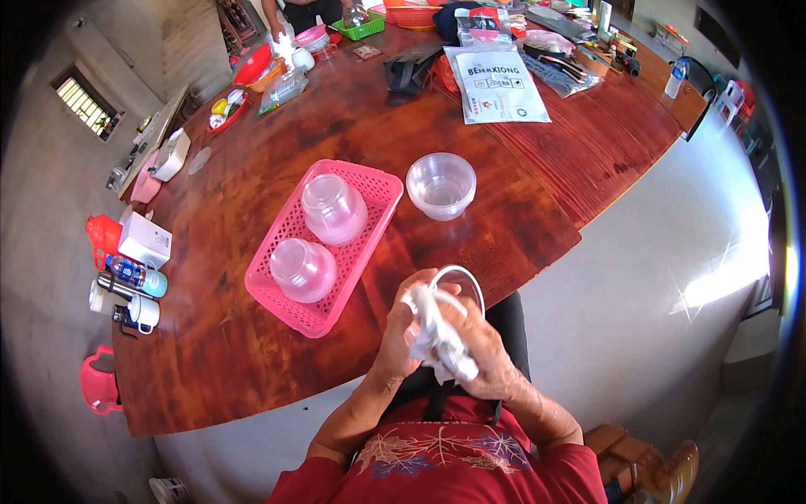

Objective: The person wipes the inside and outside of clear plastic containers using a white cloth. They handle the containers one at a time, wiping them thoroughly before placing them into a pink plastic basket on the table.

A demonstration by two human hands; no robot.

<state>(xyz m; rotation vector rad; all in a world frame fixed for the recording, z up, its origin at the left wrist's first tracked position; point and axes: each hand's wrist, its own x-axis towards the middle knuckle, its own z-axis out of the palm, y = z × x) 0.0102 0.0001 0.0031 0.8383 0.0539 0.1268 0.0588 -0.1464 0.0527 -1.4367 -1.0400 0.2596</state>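
Close in front of my body, both hands are closed around a clear plastic bowl (pixel 473 286) and a white cloth (pixel 437 332). My left hand (pixel 396 338) grips the bowl from its left side, its fingertips near the rim. With the cloth bunched in its fingers, my right hand (pixel 485 357) presses against the bowl. The hands and cloth hide most of the bowl. Beyond them on the table is a pink perforated plastic basket (pixel 285 225) with two upside-down stacks of clear bowls, a far stack (pixel 334 210) and a near stack (pixel 303 270). Right of the basket, more clear bowls (pixel 441 186) stand upright, nested.
The reddish-brown wooden table (pixel 201 336) ends just before my body. A white plastic package (pixel 495 84) and black sandals (pixel 411 74) lie farther back. Bottles and mugs (pixel 144 311) stand at the left edge. Across the table, another person's hand (pixel 277 32) is near a green basket (pixel 361 27).
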